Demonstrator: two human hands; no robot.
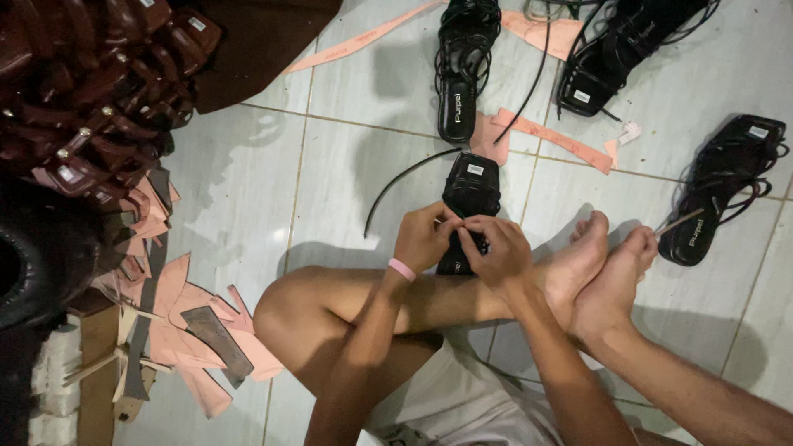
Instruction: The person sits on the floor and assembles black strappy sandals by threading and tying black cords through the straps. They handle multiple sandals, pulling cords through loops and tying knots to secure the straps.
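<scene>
A black strappy sandal (472, 186) lies on the tiled floor in front of my crossed legs. My left hand (423, 238), with a pink band on its wrist, and my right hand (496, 250) are both closed on the sandal's near end, fingertips pinching its straps. A thin black strap (399, 182) curves away from the sandal to the left. My bare feet (603, 264) rest just right of my hands.
Three more black sandals (462, 66) (615, 54) (723, 186) lie farther out on the floor. Pink scraps (555, 136) are scattered among them. A heap of dark red sandals (91, 91) fills the upper left, with pink and grey cut-outs (202, 334) below.
</scene>
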